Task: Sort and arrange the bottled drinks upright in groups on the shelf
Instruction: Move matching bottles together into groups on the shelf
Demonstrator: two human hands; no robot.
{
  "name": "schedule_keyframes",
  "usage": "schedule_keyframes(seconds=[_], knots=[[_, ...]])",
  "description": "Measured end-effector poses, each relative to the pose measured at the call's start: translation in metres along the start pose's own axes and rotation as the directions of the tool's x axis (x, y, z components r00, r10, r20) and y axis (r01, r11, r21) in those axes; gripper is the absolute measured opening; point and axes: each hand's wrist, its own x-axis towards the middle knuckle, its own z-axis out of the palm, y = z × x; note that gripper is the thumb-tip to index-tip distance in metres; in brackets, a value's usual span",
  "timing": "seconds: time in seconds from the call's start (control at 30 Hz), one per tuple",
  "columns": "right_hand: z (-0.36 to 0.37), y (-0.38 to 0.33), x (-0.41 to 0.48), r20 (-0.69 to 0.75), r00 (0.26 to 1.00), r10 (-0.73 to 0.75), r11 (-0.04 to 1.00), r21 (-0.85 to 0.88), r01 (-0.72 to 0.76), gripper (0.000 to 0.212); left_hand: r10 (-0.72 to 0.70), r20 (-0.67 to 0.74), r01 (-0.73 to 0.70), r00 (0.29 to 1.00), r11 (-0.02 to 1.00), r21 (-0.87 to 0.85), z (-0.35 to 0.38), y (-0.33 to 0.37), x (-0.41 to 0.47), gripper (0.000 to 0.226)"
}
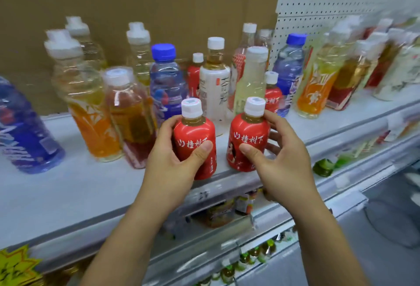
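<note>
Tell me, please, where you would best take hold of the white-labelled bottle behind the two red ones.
Probably its bare neck, from above: the white-labelled bottle stands upright, crowded by the blue-capped bottle, the pale bottle, the left red bottle and the right red bottle in front.

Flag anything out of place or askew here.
Kinds are mixed: two small red bottles stand at the back among taller drinks, apart from the matching pair in the left hand and right hand. The big blue bottle far left looks tilted, perhaps lens distortion.
</note>
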Motion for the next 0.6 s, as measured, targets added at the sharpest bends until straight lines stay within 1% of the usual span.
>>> schedule_keyframes(seconds=[0.1,0.2,0.3,0.43,0.5,0.6], knots=[[-0.014,0.018,0.02,0.039,0.999,-0.031,0.999,0.019,0.03,0.065,0.031,-0.098,-0.024,0.995,0.997,0.074,0.036,-0.009,0.009,0.063],[-0.017,0.031,0.039,0.12,0.988,-0.099,0.995,0.014,0.098,0.064,0.057,-0.154,-0.035,0.986,0.989,0.147,0.057,-0.015,0.016,0.062],[-0.012,0.045,0.052,0.179,0.976,-0.125,0.992,0.027,0.122,0.063,0.06,-0.189,-0.025,0.98,0.983,0.184,0.067,-0.013,0.022,0.061],[-0.004,0.06,0.066,0.166,0.967,-0.191,0.981,0.055,0.184,0.061,0.071,-0.219,-0.011,0.973,0.965,0.262,0.073,-0.013,0.025,0.068],[-0.004,0.062,0.075,0.175,0.961,-0.216,0.976,0.028,0.215,0.061,0.073,-0.222,-0.003,0.972,0.954,0.3,0.075,-0.012,0.027,0.071],[-0.009,0.056,0.087,0.236,0.948,-0.215,0.973,-0.034,0.229,0.062,0.064,-0.215,0.015,0.975,0.939,0.343,0.077,-0.008,0.03,0.076]])
